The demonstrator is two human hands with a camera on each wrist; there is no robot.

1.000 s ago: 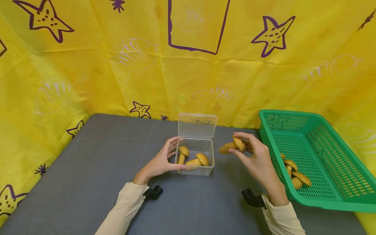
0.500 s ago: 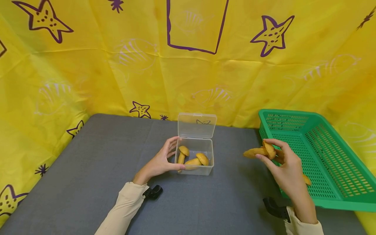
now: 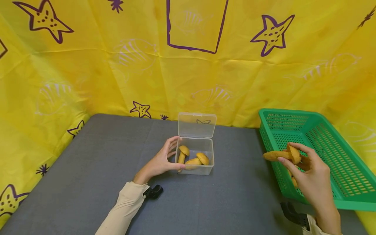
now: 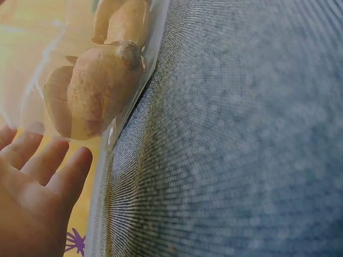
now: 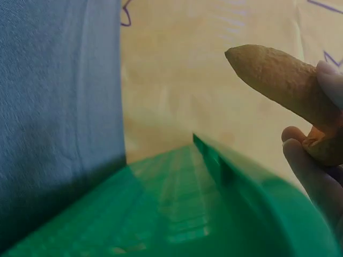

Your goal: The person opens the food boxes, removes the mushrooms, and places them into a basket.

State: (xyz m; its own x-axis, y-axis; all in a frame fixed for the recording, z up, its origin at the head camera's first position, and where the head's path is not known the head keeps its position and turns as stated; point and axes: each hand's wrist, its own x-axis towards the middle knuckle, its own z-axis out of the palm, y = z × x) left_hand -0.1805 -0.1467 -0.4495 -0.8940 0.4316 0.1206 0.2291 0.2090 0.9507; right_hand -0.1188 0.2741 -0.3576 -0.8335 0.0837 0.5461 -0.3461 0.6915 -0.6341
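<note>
While the left hand [image 3: 161, 160], fingers spread, touches a clear rectangular plastic box [image 3: 202, 170] holding two tan mushrooms [image 3: 202, 158], the right hand [image 3: 314, 173] pinches another mushroom [image 3: 281, 155] near a green perforated plastic basket [image 3: 352, 206].

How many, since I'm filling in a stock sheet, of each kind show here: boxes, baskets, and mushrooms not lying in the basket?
Clear box: 1
Green basket: 1
Mushrooms: 3, two in the box, one in the right hand
Total: 5
</note>
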